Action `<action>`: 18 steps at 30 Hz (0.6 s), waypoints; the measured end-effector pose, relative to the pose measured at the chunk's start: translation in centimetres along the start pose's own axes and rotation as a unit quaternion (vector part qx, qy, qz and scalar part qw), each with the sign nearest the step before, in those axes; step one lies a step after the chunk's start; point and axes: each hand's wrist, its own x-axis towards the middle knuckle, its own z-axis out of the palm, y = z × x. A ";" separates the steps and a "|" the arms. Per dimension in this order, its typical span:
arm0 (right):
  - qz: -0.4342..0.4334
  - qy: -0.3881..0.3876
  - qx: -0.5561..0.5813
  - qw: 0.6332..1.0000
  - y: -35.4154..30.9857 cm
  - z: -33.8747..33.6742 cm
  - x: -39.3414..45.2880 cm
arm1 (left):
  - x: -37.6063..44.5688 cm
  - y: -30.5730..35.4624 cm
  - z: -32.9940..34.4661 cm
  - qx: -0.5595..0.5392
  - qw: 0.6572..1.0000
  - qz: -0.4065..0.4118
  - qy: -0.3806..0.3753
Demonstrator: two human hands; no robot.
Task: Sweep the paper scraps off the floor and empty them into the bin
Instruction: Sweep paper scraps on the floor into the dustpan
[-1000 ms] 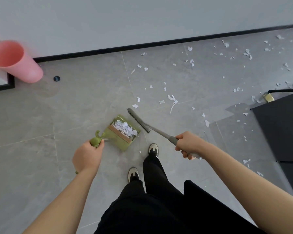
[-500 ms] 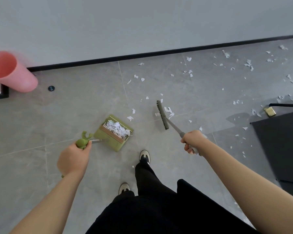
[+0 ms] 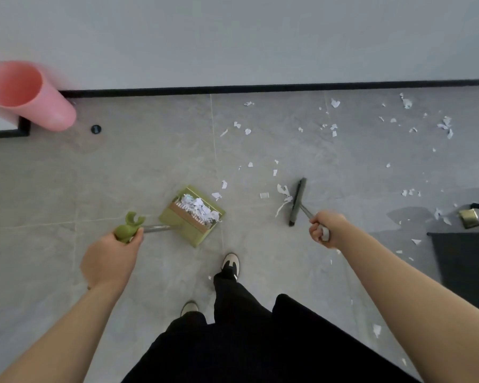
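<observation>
Swinging the broom [image 3: 297, 201] out right w/ my right hand [image 3: 325, 229] since a sec ago, away from the green dustpan [image 3: 191, 219] my left hand [image 3: 109, 258] grips, I'm behind fresh paper scraps [image 3: 284, 194]; pink bin [image 3: 25, 94] far left.

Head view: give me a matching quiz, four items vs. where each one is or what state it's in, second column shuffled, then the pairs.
Items:
1. dustpan
2. broom
3. bin
4. scraps

States:
A. pink, far left by the wall
B. head on the floor, handle gripped by the right hand
C. scattered loose over the floor, mostly to the right
D. green, holds a heap of paper, handle gripped by the left hand

Pairs: 1-D, 2-B, 3-A, 4-C
</observation>
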 end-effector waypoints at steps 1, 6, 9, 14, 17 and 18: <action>0.004 -0.013 0.007 1.000 -0.8 0.2 0.3 | 0.1 0.1 0.1 0.001 1.000 -0.002 0.001; -0.007 -0.043 0.012 0.999 -3.7 2.0 1.2 | 0.2 0.3 0.2 -0.003 1.000 -0.011 0.010; -0.025 -0.045 -0.028 0.998 -5.2 3.1 1.4 | 0.2 0.1 0.1 0.004 1.000 -0.014 0.019; -0.052 -0.040 -0.170 0.983 -6.2 4.9 1.0 | -0.2 -1.1 -0.6 -0.006 0.999 -0.029 0.031; -0.086 -0.027 -0.277 0.957 -5.7 6.2 0.0 | -0.9 -2.2 -0.9 -0.009 0.999 -0.034 0.040; -0.096 -0.024 -0.315 0.944 -5.4 6.6 -0.3 | -1.1 -2.6 -0.9 -0.010 0.998 -0.033 0.044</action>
